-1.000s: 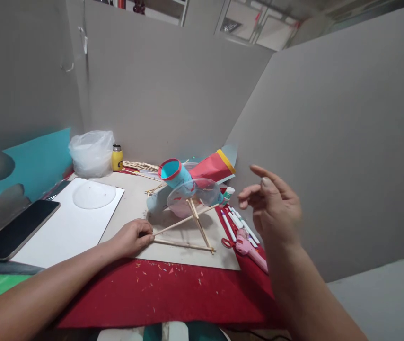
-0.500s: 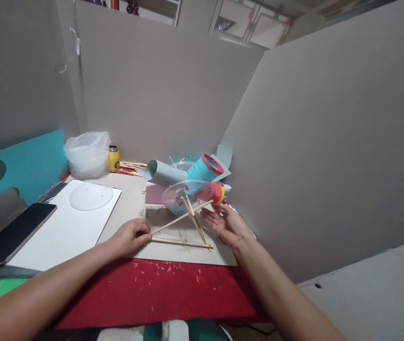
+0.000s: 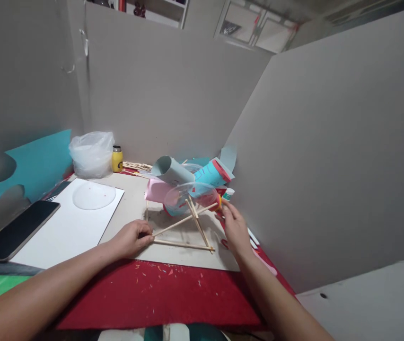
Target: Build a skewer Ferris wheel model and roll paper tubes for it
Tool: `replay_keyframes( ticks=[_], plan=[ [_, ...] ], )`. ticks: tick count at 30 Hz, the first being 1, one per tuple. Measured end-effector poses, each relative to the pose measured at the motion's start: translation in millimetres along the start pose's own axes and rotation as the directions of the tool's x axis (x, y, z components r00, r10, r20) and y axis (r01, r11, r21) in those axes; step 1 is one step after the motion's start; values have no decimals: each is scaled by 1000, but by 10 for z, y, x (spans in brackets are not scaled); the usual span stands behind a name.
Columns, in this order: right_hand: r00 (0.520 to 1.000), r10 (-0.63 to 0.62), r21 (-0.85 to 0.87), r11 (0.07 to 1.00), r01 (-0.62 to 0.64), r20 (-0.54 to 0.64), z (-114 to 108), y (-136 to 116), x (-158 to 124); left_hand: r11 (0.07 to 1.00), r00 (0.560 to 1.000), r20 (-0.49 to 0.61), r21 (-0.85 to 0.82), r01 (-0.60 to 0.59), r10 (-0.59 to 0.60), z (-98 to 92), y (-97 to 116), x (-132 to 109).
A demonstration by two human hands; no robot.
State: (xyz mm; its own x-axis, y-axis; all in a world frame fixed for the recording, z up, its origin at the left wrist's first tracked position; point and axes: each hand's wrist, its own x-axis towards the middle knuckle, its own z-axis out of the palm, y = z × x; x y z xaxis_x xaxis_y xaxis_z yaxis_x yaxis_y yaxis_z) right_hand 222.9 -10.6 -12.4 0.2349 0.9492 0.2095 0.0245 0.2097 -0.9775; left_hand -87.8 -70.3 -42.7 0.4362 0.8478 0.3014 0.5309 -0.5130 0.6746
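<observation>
My left hand [image 3: 136, 238] pinches the left corner of a triangular frame of thin wooden sticks [image 3: 184, 244], which rests on a pale board. Two sticks meet at that corner, and others cross and rise at the frame's right side. My right hand [image 3: 235, 227] has its fingers around the yellow-rimmed end of a red paper tube [image 3: 215, 204], partly hidden by the hand. A clear plastic lid or bowl [image 3: 191, 193] is just behind the sticks. Beyond it lie a blue paper tube [image 3: 211, 176] with a red rim and a grey paper roll [image 3: 175, 170].
A white sheet [image 3: 67, 232] with a clear disc [image 3: 93, 196] and a phone [image 3: 17, 229] lie at left. Behind are a plastic bag [image 3: 92, 154], a yellow bottle [image 3: 117, 159] and loose sticks [image 3: 136, 166]. Grey partitions [image 3: 173, 94] surround the red-covered table [image 3: 173, 298].
My right hand has gone from open, palm up, to closed on the red tube's end. The blue tube's opening has turned to the right. My left hand stays at the frame's corner.
</observation>
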Motion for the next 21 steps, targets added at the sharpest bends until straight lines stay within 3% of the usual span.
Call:
replay_keyframes(
  ticks=[4, 9, 18, 21],
  plan=[
    [990, 54, -174, 984, -31, 131, -3, -1, -89, 1000, 1000, 1, -7, -2, 2, -9, 14, -3],
    [985, 42, -269, 963, 5, 166, -138, -118, -105, 1000, 1000, -2, 3, -6, 6, -2, 4, -3],
    [998, -4, -286, 958, 20, 58, -302, -263, -104, 1000, 1000, -3, 10, -4, 4, -2, 10, -4],
    [997, -76, -288, 955, 70, -8, -302, -338, -115, 1000, 1000, -7, 6, -1, 1, -5, 14, -3]
  ],
)
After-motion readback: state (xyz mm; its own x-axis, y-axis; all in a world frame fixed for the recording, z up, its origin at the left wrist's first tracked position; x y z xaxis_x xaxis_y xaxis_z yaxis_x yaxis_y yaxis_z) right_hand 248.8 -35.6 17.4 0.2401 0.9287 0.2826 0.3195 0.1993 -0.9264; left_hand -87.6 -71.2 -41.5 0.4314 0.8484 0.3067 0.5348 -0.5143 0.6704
